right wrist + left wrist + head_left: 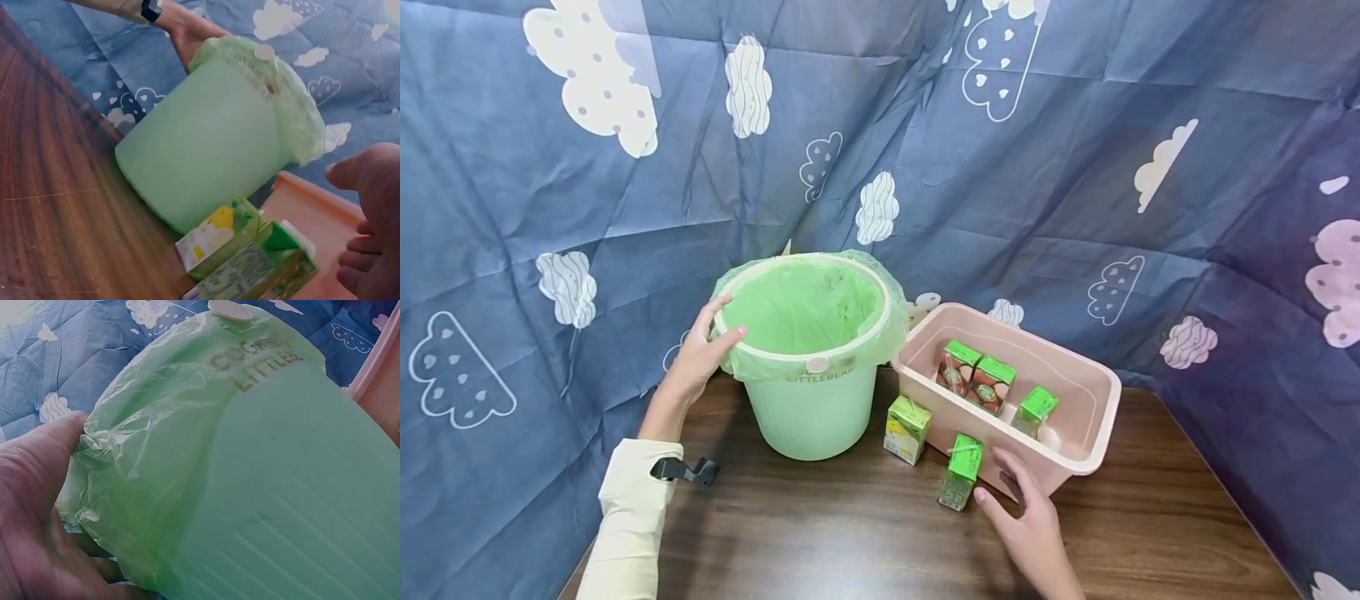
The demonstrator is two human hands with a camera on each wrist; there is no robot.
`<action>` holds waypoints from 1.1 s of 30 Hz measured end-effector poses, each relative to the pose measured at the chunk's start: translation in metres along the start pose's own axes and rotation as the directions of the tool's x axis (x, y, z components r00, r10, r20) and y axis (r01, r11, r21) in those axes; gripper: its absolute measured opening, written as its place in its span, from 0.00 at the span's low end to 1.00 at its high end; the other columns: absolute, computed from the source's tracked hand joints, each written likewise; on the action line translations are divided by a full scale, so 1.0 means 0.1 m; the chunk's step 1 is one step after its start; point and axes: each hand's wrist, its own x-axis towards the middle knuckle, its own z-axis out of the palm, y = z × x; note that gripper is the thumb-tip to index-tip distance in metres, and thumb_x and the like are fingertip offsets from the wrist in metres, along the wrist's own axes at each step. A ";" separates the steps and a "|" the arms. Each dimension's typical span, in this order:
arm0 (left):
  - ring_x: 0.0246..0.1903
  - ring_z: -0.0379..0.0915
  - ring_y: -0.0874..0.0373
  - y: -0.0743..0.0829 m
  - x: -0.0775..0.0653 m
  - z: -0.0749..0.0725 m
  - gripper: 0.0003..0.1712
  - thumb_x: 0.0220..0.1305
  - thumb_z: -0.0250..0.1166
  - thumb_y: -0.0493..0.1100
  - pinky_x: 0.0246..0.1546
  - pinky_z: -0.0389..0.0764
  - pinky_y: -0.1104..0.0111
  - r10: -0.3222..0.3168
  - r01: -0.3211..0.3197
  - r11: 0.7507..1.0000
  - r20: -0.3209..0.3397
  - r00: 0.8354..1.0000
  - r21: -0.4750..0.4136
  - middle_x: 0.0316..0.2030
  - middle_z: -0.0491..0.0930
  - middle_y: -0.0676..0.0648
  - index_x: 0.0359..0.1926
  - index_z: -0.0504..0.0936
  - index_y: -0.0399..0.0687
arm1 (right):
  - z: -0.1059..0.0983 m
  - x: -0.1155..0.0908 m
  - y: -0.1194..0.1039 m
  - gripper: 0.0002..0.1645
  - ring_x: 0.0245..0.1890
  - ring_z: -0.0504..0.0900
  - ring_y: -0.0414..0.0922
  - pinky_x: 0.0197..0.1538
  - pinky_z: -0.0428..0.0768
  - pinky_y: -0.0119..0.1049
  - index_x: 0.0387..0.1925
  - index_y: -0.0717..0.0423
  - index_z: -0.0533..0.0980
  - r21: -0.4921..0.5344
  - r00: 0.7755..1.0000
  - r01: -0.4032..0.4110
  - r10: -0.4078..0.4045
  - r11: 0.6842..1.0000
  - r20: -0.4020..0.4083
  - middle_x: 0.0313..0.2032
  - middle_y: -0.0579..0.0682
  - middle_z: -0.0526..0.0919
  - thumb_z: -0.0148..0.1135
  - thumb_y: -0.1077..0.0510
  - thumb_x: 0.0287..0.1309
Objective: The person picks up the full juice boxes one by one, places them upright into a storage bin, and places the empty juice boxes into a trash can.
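My left hand [694, 357] holds the left side of a pale green trash can [811, 412], with its thumb over the white rim. A thin green bag [147, 431] lines the can and folds down outside it, bunched between thumb and fingers in the left wrist view. My right hand [1028, 525], fingers spread and holding nothing, is just right of a small green-topped drink carton [961, 473] standing on the table. A yellow-green drink carton [907, 431] with a straw on it stands left of that, beside the can.
A pink plastic bin [1093, 417] stands right of the can. Inside are two red drink cartons [991, 385] with green tops and one green-topped carton [1036, 408]. The wooden table [805, 533] meets a dark blue cloud-patterned cloth [1045, 200] behind and at both sides.
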 end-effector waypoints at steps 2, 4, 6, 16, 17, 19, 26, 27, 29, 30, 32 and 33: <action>0.77 0.32 0.48 0.00 0.00 0.00 0.43 0.71 0.58 0.42 0.74 0.45 0.48 -0.001 0.001 1.000 0.002 1.000 -0.005 0.79 0.39 0.41 0.80 0.49 0.45 | 0.02 -0.02 0.04 0.35 0.58 0.71 0.28 0.59 0.67 0.16 0.65 0.63 0.73 -0.044 0.998 -0.038 0.036 0.998 -0.050 0.62 0.61 0.76 0.74 0.67 0.55; 0.77 0.31 0.48 0.00 0.00 0.01 0.43 0.71 0.58 0.42 0.74 0.45 0.47 -0.004 0.005 1.000 0.005 1.000 -0.008 0.80 0.37 0.41 0.80 0.48 0.46 | 0.05 -0.04 0.08 0.36 0.59 0.73 0.34 0.59 0.67 0.15 0.65 0.64 0.72 -0.061 0.993 -0.076 0.070 0.995 -0.092 0.62 0.61 0.76 0.74 0.66 0.54; 0.77 0.30 0.48 0.00 0.00 0.01 0.43 0.71 0.58 0.43 0.74 0.45 0.47 -0.009 0.009 1.000 0.004 1.000 -0.009 0.80 0.37 0.41 0.80 0.48 0.46 | 0.10 -0.07 0.14 0.37 0.60 0.74 0.43 0.58 0.66 0.14 0.65 0.65 0.71 -0.075 0.986 -0.112 0.101 0.991 -0.129 0.63 0.62 0.75 0.75 0.66 0.54; 0.77 0.29 0.48 0.01 -0.02 0.01 0.43 0.72 0.58 0.43 0.74 0.45 0.46 -0.020 0.020 1.000 0.002 1.000 -0.004 0.80 0.36 0.42 0.80 0.48 0.47 | 0.40 -0.13 0.39 0.45 0.60 0.74 0.62 0.62 0.70 0.34 0.70 0.62 0.65 -0.112 0.966 -0.194 0.170 0.975 -0.193 0.66 0.63 0.71 0.77 0.60 0.54; 0.77 0.29 0.48 0.01 -0.02 0.01 0.42 0.72 0.58 0.43 0.74 0.45 0.46 -0.021 0.021 1.000 0.002 1.000 -0.005 0.80 0.36 0.42 0.80 0.48 0.47 | 0.42 -0.12 0.40 0.46 0.60 0.74 0.62 0.61 0.70 0.40 0.71 0.62 0.65 -0.117 0.968 -0.189 0.165 0.975 -0.190 0.66 0.62 0.71 0.77 0.59 0.54; 0.77 0.30 0.47 0.01 -0.02 0.01 0.43 0.72 0.58 0.43 0.73 0.46 0.46 -0.021 0.021 1.000 0.001 1.000 -0.006 0.79 0.36 0.41 0.80 0.48 0.47 | 0.45 -0.10 0.42 0.46 0.60 0.74 0.61 0.60 0.70 0.49 0.71 0.63 0.65 -0.128 0.971 -0.175 0.150 0.976 -0.187 0.65 0.63 0.71 0.77 0.59 0.54; 0.77 0.30 0.47 0.01 -0.02 0.01 0.43 0.72 0.57 0.44 0.73 0.47 0.45 -0.033 0.033 0.999 0.004 0.999 0.003 0.80 0.35 0.42 0.81 0.48 0.49 | 0.52 -0.05 0.49 0.47 0.60 0.74 0.59 0.60 0.71 0.43 0.69 0.66 0.66 -0.145 0.977 -0.141 0.115 0.979 -0.179 0.60 0.64 0.74 0.80 0.61 0.50; 0.77 0.29 0.47 0.01 -0.02 0.01 0.43 0.72 0.57 0.44 0.73 0.46 0.45 -0.033 0.033 0.999 0.006 0.999 0.004 0.80 0.35 0.42 0.81 0.48 0.50 | 0.53 -0.05 0.50 0.47 0.59 0.75 0.59 0.59 0.72 0.44 0.69 0.66 0.67 -0.142 0.977 -0.139 0.112 0.980 -0.180 0.60 0.64 0.75 0.80 0.61 0.49; 0.78 0.28 0.47 0.00 -0.02 0.01 0.43 0.72 0.57 0.44 0.73 0.46 0.44 -0.032 0.032 0.999 0.009 0.999 0.006 0.80 0.34 0.42 0.81 0.47 0.50 | 0.56 -0.04 0.51 0.47 0.56 0.77 0.59 0.56 0.74 0.44 0.68 0.65 0.68 -0.146 0.976 -0.140 0.112 0.979 -0.187 0.58 0.64 0.76 0.81 0.61 0.48; 0.78 0.28 0.47 0.00 -0.02 0.01 0.42 0.72 0.57 0.44 0.73 0.46 0.44 -0.031 0.031 1.000 0.009 0.999 0.006 0.80 0.34 0.42 0.81 0.47 0.50 | 0.57 -0.03 0.52 0.47 0.55 0.78 0.59 0.55 0.75 0.46 0.68 0.65 0.68 -0.148 0.975 -0.139 0.110 0.979 -0.191 0.58 0.64 0.76 0.81 0.62 0.48; 0.78 0.29 0.47 0.00 -0.02 0.02 0.42 0.72 0.57 0.44 0.73 0.46 0.45 -0.028 0.028 1.000 0.008 1.000 0.004 0.80 0.35 0.42 0.81 0.48 0.49 | 0.61 -0.02 0.52 0.47 0.54 0.80 0.58 0.54 0.76 0.44 0.67 0.65 0.69 -0.154 0.972 -0.145 0.112 0.977 -0.204 0.57 0.63 0.77 0.82 0.61 0.47; 0.77 0.29 0.47 0.00 -0.02 0.02 0.42 0.72 0.57 0.44 0.73 0.46 0.45 -0.027 0.027 1.000 0.007 1.000 0.004 0.80 0.35 0.42 0.81 0.48 0.49 | 0.63 -0.01 0.52 0.47 0.53 0.80 0.58 0.54 0.76 0.44 0.67 0.65 0.69 -0.155 0.971 -0.146 0.112 0.977 -0.211 0.56 0.63 0.77 0.82 0.61 0.46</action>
